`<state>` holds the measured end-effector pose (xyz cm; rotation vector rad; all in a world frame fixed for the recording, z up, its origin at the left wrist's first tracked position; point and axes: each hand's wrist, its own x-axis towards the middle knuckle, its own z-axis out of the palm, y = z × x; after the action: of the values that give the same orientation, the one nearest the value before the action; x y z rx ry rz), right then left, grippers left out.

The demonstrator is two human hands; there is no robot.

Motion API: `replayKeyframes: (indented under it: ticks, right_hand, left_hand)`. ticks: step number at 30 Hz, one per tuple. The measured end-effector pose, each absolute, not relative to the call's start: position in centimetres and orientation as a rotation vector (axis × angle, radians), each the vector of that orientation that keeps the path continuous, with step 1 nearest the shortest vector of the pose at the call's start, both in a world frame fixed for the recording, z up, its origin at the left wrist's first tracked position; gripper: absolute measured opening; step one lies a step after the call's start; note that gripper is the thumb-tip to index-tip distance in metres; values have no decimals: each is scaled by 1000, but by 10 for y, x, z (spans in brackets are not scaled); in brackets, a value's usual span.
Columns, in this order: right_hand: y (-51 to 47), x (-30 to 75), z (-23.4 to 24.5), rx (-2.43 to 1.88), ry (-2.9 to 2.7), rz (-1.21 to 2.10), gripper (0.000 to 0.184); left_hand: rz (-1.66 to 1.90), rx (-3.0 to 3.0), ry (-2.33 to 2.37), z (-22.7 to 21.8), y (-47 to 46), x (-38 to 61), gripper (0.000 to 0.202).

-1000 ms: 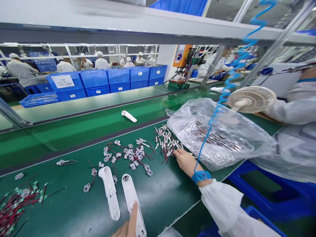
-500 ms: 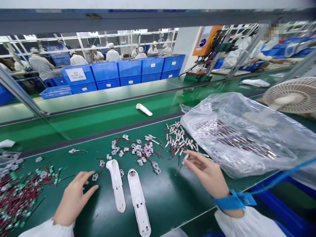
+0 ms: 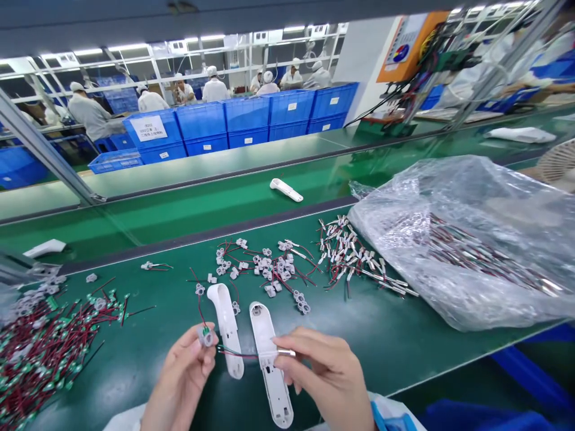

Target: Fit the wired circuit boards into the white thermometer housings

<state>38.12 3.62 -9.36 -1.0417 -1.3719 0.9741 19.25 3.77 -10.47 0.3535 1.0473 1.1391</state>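
My left hand pinches a small grey plastic holder with a bit of green board and a red wire on it. Between the thumb and fingers of my right hand is a silver metal-tipped probe; its red and dark wires run left toward the holder. Behind my hands lie two white plastic shell halves, a curved one and a straight one partly covered by my right fingers. Whether the probe's wires touch the holder, I cannot tell.
Grey holders with wires are scattered beyond the shells. A pile of probes lies beside a clear plastic bag of more. Red-wired green boards heap at left. A white shell rests on the green belt.
My left hand has picked up a grey holder. My right hand has brought the probe left and nearer, and both hands now meet over the white shells. The view has shifted slightly.
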Motion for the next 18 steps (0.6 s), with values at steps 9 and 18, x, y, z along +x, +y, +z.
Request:
replayKeyframes:
  ticks: [9,18]
  right_hand:
    - [33,370,-87,-1041,-874,1353,15]
    - [41,316,-79,-684,-359,1561,24]
  left_hand:
    - [1161,515,1082,-103,33,201,22]
    - [1537,1191,1476,-112,23,255,7]
